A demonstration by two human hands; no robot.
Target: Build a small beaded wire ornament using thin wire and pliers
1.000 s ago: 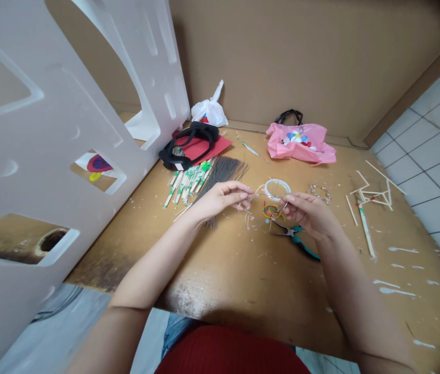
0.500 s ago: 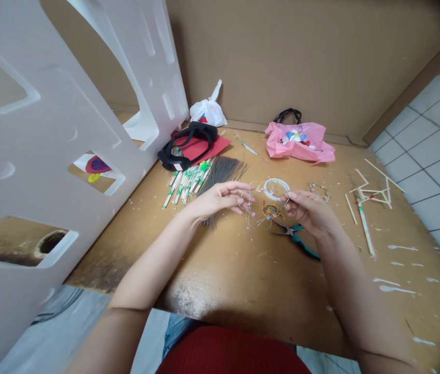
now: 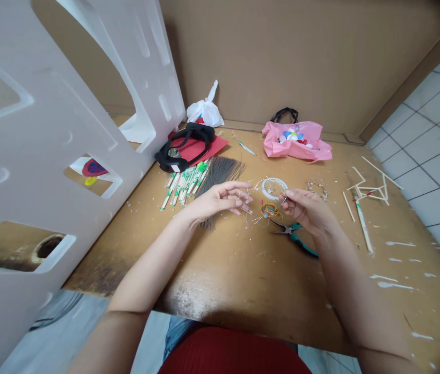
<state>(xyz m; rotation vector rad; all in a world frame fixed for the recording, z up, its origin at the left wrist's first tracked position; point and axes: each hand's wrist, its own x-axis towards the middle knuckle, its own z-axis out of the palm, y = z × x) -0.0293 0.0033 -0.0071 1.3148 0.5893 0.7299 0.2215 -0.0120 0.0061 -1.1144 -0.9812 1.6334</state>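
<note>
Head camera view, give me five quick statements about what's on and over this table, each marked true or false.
1. The pink bag has small colourful pieces in it. True.
2. The right hand grips the pliers. False: they lie on the table; its fingers pinch thin wire.
3. The white bag is right of the pink bag. False: it is to the left.
4. The white ring lies farther from the person than the pliers. True.
5. Thin wire shows about the left hand. True.
</note>
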